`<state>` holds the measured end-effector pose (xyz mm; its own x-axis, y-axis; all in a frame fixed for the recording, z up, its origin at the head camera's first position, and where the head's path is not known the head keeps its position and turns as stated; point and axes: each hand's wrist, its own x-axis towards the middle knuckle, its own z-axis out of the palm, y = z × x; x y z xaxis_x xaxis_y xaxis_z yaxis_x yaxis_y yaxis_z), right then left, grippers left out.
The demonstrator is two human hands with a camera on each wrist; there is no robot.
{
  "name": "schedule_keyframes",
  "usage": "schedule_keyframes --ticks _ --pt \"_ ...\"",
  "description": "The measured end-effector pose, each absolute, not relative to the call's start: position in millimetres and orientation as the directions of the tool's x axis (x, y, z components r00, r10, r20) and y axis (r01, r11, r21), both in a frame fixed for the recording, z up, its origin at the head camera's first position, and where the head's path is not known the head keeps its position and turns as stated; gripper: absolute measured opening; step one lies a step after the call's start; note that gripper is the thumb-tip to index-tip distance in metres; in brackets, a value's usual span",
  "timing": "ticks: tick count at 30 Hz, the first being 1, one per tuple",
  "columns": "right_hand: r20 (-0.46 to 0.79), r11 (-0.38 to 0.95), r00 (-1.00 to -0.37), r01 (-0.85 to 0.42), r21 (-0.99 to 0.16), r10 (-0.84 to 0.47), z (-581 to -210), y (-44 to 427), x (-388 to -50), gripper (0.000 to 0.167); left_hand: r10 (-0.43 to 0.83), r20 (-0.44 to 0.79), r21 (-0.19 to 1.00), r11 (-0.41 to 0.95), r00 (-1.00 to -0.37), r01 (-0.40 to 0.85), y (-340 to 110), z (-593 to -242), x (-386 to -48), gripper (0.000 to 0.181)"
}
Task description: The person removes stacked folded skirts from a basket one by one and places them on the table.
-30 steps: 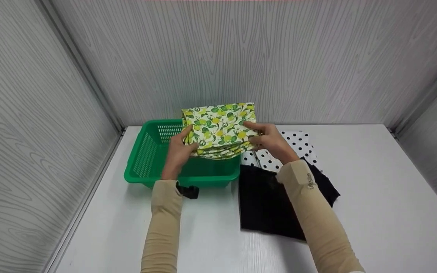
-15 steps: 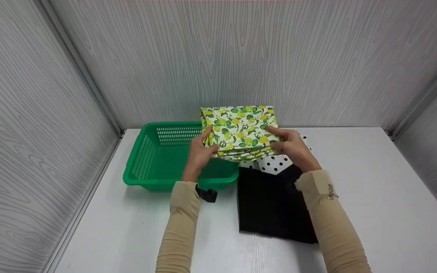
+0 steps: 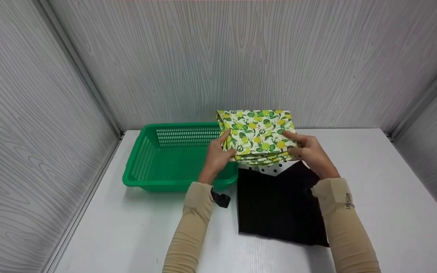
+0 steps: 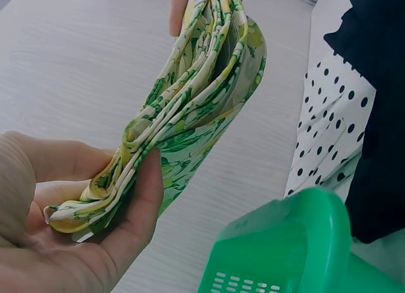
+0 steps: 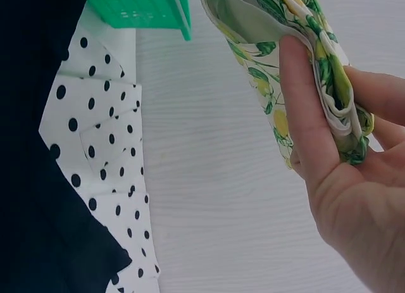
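Note:
A folded cloth (image 3: pixel 258 131) printed with lemons and green leaves is held up between both hands, over the basket's right end and the cloths behind it. My left hand (image 3: pixel 217 153) grips its left edge, thumb and fingers pinching the layers. At the opposite edge, my right hand (image 3: pixel 311 151) pinches it the same way. Several folded layers show from the side in the left wrist view, where the cloth (image 4: pixel 183 109) sags slightly between the hands. In the right wrist view the fingers clasp the bunched end of the cloth (image 5: pixel 335 97).
A green plastic basket (image 3: pixel 180 183) with slotted walls stands on the white table at left. To its right lies a black cloth (image 3: pixel 275 208), partly over a white cloth with black dots (image 5: pixel 107 128). Wood-grain panels (image 3: pixel 241 57) enclose the back and sides.
Both hands have carried the lemon-print cloth to the right, from above the basket toward the dotted cloth, and slightly lower. Their grip on it looks the same.

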<state>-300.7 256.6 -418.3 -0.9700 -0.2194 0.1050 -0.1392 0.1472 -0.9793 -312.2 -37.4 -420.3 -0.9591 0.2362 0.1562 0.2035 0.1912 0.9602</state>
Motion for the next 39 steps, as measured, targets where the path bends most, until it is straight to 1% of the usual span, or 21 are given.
schedule_keyframes --ticks 10,19,29,34,39 --pt "0.103 0.225 -0.967 -0.157 -0.962 -0.233 -418 283 -292 0.056 0.317 0.115 0.969 0.173 -0.941 0.176 -20 -424 -309 0.069" --pt "0.134 0.251 -0.969 -0.186 -0.950 -0.208 -424 310 -281 0.055 0.387 0.135 0.966 0.152 -0.912 0.208 3 -426 -305 0.068" --pt "0.101 0.255 -0.978 -0.146 -0.956 -0.180 -436 339 -268 0.059 0.395 0.078 0.963 0.209 -0.915 0.172 33 -434 -300 0.071" --pt "0.116 0.209 -0.979 -0.149 -0.967 -0.165 -443 356 -261 0.058 0.388 0.044 0.955 0.254 -0.921 0.153 53 -439 -301 0.072" --pt "0.114 0.213 -0.982 -0.145 -0.966 -0.148 -447 373 -255 0.058 0.372 0.008 0.967 0.235 -0.928 0.102 74 -441 -301 0.075"
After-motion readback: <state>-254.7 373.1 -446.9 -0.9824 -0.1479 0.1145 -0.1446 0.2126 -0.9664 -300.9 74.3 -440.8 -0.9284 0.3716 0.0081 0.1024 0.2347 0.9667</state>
